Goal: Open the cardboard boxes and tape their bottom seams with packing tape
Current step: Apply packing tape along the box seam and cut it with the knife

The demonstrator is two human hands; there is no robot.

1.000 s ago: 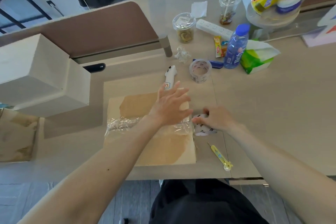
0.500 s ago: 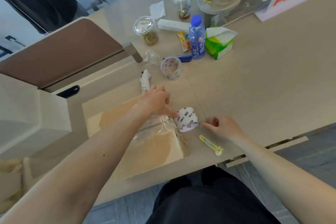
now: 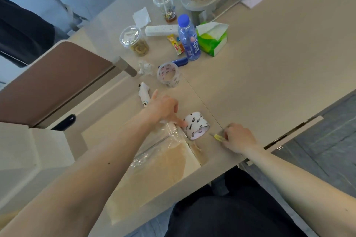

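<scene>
The cardboard box (image 3: 163,169) sits on the surface (image 3: 269,82) at its near edge, with clear tape crinkled across its seam. The left grip (image 3: 165,109) is spread, its forefinger pressing the tape down at the box's far corner, against the printed tape roll (image 3: 195,124) just beside it. The right grip (image 3: 238,138) pinches a yellow cutter (image 3: 218,137) near the roll
</scene>
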